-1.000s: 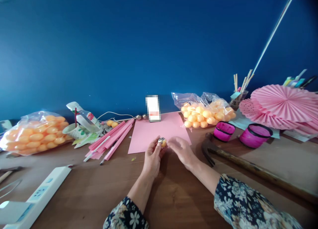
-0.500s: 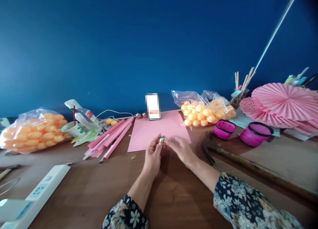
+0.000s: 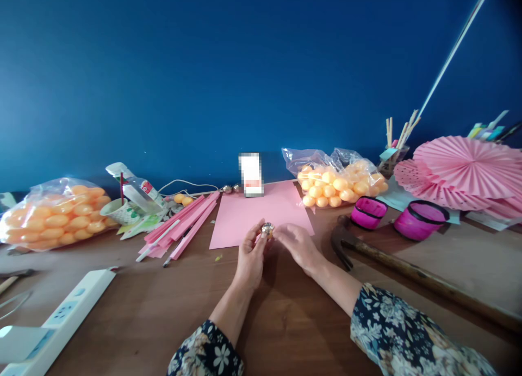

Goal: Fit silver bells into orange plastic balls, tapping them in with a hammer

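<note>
Between the fingers and thumb of my left hand [image 3: 252, 254] is a small shiny silver ball [image 3: 267, 228], held over the near edge of a pink paper sheet [image 3: 240, 218]. My right hand [image 3: 299, 246] comes in from the other side, its fingers drawn together and the tips at the ball's right side. My fingers cover part of the ball, and its underside is hidden. Two similar shiny balls [image 3: 227, 189] lie beyond the sheet, left of a blurred-out upright phone-like object [image 3: 252, 175].
Bags of orange balls stand left [image 3: 57, 218] and right [image 3: 326, 186]. Pink paper strips [image 3: 183, 224] lie left of the sheet. A claw hammer [image 3: 391, 262], magenta containers [image 3: 369, 213] and pink paper fans [image 3: 468, 169] are on the right. A power strip [image 3: 77, 302] lies front left.
</note>
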Motion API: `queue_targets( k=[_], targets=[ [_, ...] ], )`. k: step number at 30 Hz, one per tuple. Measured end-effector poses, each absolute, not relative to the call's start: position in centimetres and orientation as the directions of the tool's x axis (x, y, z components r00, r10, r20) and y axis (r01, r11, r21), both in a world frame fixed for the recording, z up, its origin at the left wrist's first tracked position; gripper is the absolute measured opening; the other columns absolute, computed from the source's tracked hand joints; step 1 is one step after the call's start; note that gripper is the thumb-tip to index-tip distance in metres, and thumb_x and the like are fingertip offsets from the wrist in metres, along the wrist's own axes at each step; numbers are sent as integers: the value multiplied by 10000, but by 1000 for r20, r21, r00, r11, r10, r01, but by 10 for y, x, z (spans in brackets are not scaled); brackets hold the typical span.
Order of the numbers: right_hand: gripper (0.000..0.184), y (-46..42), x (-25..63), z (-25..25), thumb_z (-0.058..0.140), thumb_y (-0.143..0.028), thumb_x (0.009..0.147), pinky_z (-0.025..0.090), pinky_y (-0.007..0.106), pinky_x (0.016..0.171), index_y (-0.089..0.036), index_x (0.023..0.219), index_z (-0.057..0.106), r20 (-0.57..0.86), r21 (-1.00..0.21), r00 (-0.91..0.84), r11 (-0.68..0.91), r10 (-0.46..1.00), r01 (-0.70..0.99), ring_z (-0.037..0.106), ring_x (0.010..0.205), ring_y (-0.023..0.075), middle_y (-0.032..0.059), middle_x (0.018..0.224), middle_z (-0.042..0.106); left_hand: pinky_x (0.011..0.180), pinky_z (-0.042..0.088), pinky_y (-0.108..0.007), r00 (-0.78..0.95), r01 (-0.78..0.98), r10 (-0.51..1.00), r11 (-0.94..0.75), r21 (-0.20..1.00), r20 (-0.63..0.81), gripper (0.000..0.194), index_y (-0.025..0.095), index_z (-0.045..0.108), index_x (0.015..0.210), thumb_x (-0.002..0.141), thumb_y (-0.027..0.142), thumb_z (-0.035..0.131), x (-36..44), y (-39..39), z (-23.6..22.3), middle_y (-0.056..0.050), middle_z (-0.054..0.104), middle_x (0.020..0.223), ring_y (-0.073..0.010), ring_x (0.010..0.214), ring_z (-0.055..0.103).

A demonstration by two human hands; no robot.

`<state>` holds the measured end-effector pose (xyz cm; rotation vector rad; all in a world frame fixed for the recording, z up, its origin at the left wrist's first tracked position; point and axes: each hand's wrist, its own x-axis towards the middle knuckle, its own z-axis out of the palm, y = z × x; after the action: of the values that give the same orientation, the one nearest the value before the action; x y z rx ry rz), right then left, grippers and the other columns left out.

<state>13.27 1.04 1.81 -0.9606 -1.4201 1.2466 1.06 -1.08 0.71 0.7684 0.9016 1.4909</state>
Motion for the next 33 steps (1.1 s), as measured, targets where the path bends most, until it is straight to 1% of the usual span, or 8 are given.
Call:
queue_targets(
  k=[7, 17, 22, 33],
  targets=[
    [211, 10, 133, 19, 544, -335, 754, 451, 270, 675, -140, 764, 624, 155, -988, -213, 155, 965, -13, 578, 705, 157, 38, 752, 656, 909, 409, -337, -121, -482, 992, -29, 876, -34, 412, 196, 545, 1116, 715, 245, 623, 11, -11, 7, -69, 616, 1053, -175, 979, 568],
    [217, 10, 133, 18, 525, -334, 768, 454, 286, 710, -143, 783, 627, 176, -984, -240, 179, 955, -10, 590, 742, 170, 46, 780, 662, 920, 404, -347, -118, -475, 992, -27, 879, -34, 415, 204, 547, 1112, 708, 253, 630, 9, -10, 5, -67, 609, 1071, -185, 1007, 557],
    [214, 11, 133, 18, 520, -333, 768, 455, 275, 694, -148, 783, 626, 166, -984, -233, 176, 958, 23, 580, 733, 161, 39, 772, 658, 919, 404, -345, -116, -460, 993, -38, 887, -17, 411, 204, 545, 1116, 716, 254, 623, 8, -10, 4, -70, 609, 1076, -184, 996, 563],
    [209, 10, 133, 18, 518, -318, 773, 450, 270, 697, -139, 788, 625, 168, -983, -236, 181, 957, 37, 579, 730, 159, 41, 774, 657, 921, 399, -350, -125, -428, 992, -47, 903, -7, 407, 185, 537, 1121, 727, 254, 613, 9, -10, 5, -79, 613, 1064, -183, 990, 563]
  ],
)
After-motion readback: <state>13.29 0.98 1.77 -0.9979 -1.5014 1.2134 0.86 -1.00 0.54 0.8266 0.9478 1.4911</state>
